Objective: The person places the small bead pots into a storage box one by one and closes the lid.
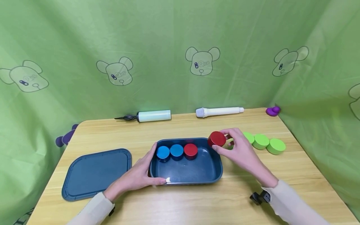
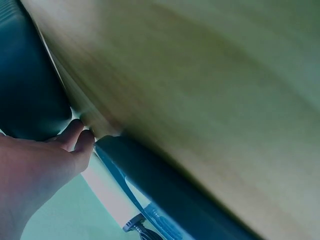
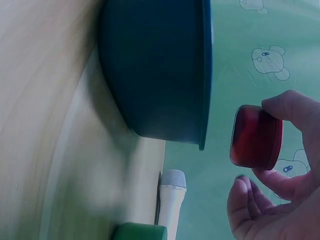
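In the head view, my left hand holds the left end of a dark blue open box, its thumb at the front rim and fingers along the left side. My right hand pinches a short red cylinder at the box's back right corner; the right wrist view shows this red cylinder between thumb and fingers, raised beside the box. Inside the box along the back stand two blue cylinders and another red cylinder, side by side.
Green cylinders stand in a row right of the box. A flat blue lid lies to the left. Along the back edge lie a hand pump, a white microphone and a purple object. Green curtains surround the wooden table.
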`<state>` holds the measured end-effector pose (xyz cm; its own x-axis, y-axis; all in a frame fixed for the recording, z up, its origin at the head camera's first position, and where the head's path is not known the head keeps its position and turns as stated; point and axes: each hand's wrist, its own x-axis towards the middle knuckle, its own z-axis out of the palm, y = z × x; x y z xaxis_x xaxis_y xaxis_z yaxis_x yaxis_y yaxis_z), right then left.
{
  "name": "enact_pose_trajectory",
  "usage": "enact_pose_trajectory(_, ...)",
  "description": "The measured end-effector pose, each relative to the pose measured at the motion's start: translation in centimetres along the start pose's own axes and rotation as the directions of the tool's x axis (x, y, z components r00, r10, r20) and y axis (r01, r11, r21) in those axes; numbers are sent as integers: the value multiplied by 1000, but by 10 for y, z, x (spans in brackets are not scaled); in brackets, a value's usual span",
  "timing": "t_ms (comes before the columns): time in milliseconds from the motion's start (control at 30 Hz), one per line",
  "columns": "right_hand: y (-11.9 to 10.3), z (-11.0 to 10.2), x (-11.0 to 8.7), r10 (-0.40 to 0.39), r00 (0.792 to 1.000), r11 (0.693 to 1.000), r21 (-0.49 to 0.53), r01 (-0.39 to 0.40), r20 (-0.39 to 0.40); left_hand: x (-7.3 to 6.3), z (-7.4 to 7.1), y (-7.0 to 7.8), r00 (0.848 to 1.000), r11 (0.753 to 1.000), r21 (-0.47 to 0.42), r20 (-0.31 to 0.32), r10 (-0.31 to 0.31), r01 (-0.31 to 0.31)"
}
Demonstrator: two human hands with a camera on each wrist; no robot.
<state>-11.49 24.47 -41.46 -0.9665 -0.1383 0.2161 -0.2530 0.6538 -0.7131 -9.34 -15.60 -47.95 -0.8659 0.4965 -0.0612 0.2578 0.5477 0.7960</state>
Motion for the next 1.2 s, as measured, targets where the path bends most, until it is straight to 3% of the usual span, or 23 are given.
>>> enact_pose_trajectory(600,7,25,6,0,994,999,35,-3,105,1,0,-2,1000,1000,4,1,5,-5)
enact_pose_trajectory(767,10,32,8,12,992,1000,8,-13,127,1,0,-2,1000,1000,5,-1,5,-5)
enact_pose_trajectory(1200,14,44,3,-62,992,991,-110,74,112,1,0,-3,1000,1000,3,1,5,-5)
